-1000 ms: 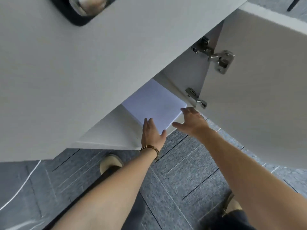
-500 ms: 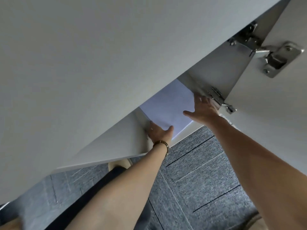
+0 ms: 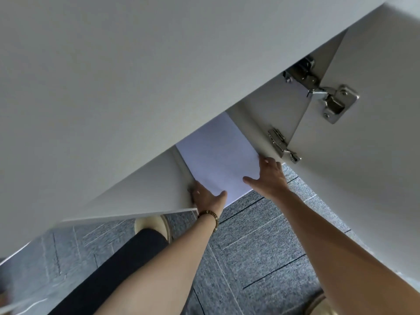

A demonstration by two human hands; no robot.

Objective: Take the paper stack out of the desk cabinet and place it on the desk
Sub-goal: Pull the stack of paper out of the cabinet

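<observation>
A white paper stack lies inside the open desk cabinet, below the white desk top. My left hand grips the stack's near left corner, thumb on top, fingers hidden beneath the edge. A beaded bracelet is on that wrist. My right hand holds the stack's near right edge, thumb spread over the top sheet and fingers curled down its side. The far end of the stack is hidden under the desk top.
The open cabinet door stands to the right, with two metal hinges on it. A white side panel flanks the stack on the left. Grey carpet tiles cover the floor, where my legs and beige shoes show.
Both hands went from reaching at the stack's front to clasping its near corners. The view shifted closer under the desk top.
</observation>
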